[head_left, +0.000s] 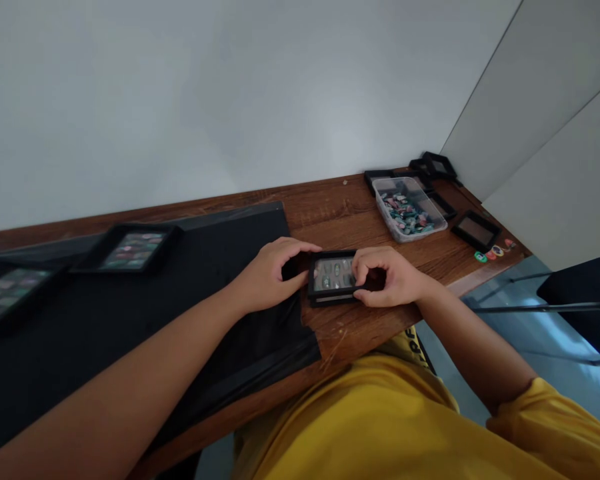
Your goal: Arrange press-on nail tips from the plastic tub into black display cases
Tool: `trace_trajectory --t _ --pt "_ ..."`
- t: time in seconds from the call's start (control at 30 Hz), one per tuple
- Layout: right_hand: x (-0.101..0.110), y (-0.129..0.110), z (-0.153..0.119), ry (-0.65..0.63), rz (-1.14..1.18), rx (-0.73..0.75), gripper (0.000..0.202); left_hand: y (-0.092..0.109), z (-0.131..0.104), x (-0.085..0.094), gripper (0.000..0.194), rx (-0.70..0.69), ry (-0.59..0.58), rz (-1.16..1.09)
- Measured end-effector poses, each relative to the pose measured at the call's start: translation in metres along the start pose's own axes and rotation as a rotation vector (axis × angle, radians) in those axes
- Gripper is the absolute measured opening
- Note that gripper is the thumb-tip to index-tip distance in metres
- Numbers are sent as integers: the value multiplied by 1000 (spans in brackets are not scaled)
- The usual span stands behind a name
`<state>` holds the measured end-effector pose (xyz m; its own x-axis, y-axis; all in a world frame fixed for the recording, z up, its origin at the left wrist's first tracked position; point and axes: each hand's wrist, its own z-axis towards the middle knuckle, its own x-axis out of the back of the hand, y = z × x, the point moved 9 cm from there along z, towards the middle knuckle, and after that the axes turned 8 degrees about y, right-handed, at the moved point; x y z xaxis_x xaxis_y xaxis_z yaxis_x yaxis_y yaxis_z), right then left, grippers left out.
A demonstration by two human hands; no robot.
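Observation:
A small black display box [334,275] with a clear window sits on the wooden table, several greenish stones in rows inside it. My left hand [273,275] grips the box's left side, thumb and forefinger curved at its edge. My right hand [389,277] is on the right side, its curled fingers and thumb at the far and near right corners. The palm sides of both hands are partly hidden.
Beyond my right hand, a clear plastic tub [411,208] holds loose coloured stones, with several black boxes around it. Round stickers lie near the right edge. A black mat [205,267] at left bears two filled boxes. A pale wall rises behind.

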<state>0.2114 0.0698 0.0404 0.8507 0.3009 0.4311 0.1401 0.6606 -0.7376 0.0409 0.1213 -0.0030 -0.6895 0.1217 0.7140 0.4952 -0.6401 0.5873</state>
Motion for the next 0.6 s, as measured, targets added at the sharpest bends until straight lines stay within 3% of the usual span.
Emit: trace_trajectory --t 0.6 --pt "-1 1 0 -11 18 -15 21 5 -1 -1 42 -4 -13 65"
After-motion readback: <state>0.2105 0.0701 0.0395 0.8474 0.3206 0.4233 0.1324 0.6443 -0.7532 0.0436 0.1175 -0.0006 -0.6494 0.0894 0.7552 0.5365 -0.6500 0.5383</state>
